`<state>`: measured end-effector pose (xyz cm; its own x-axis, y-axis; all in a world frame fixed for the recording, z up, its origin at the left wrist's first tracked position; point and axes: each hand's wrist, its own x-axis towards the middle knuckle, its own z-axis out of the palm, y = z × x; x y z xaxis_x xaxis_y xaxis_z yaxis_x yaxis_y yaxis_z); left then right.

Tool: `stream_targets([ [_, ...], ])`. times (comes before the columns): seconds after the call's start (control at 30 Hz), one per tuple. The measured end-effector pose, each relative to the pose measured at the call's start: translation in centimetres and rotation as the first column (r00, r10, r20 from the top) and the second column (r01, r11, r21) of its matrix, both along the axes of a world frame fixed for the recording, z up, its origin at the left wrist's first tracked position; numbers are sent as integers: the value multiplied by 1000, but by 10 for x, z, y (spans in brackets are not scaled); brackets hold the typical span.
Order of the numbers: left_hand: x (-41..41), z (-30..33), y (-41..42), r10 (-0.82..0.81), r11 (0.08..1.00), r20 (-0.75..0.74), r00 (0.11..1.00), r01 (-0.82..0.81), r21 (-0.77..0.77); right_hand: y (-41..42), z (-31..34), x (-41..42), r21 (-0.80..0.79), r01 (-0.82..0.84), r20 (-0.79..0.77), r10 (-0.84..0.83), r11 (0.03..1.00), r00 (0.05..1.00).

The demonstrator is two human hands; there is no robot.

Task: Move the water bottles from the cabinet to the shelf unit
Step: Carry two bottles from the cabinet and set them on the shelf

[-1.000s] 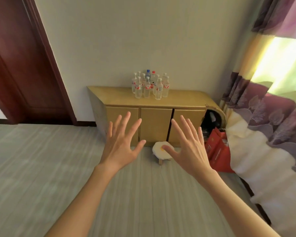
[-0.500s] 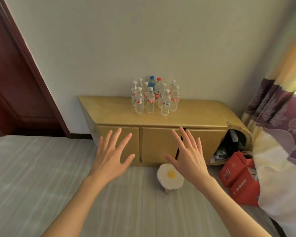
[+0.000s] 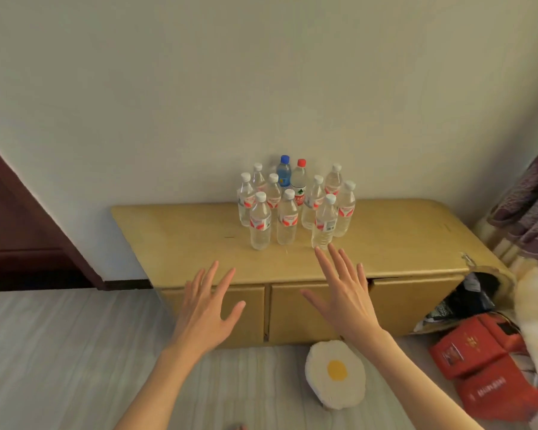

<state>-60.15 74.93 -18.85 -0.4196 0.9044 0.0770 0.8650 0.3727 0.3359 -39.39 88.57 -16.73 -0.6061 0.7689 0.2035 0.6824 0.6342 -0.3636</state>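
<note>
Head camera looked down on a low yellow cabinet (image 3: 385, 243) standing against a pale wall, with the water bottles (image 3: 292, 206) clustered upright near the back middle of its top. Most had white caps and red-and-white labels; at the rear stood a blue-capped bottle (image 3: 284, 173) and a red-capped bottle (image 3: 299, 181), just beside each other. They were packed close, some touching, probably so that all fitted on one patch of the top. The left hand (image 3: 204, 308) and the right hand (image 3: 343, 296) were both stretched forward with fingers straight and spread, each grip empty and holding nothing. The right fingertips (image 3: 319, 254) reached nearly to the foot of the front right bottle (image 3: 323, 223), though whether they touched it could not be told; the left hand hung lower, over the cabinet's front edge, apart from any bottle. Judging by this, the task was at its start, with every bottle on the cabinet and none taken. No shelf unit showed in view. The front row would likely be the easiest to lift first, since pulling from behind could topple neighbours. On the floor before the cabinet stood a small stool with a fried-egg cushion (image 3: 334, 373), and red boxes (image 3: 485, 377) lay to the right near a curtain (image 3: 528, 212).
</note>
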Motion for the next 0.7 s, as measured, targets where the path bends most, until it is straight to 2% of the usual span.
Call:
stream_targets([
  [0.23, -94, 9, 113, -127, 992, -11, 992, 127, -2, 83, 3, -81, -36, 66, -21, -67, 997, 998],
  [0.4, -124, -18, 173, -178, 984, 17, 984, 179, -22, 142, -16, -115, -75, 99, -4, -100, 992, 995],
  [0.57, -149, -42, 229, -210, 973, 48, 976, 214, -83, 207, -35, -149, -165, 62, 24, -59, 984, 998],
  [0.7, -165, -35, 284, -280, 960, 36, 959, 280, -5, 257, -43, -173, -201, 11, 40, -3, 979, 999],
])
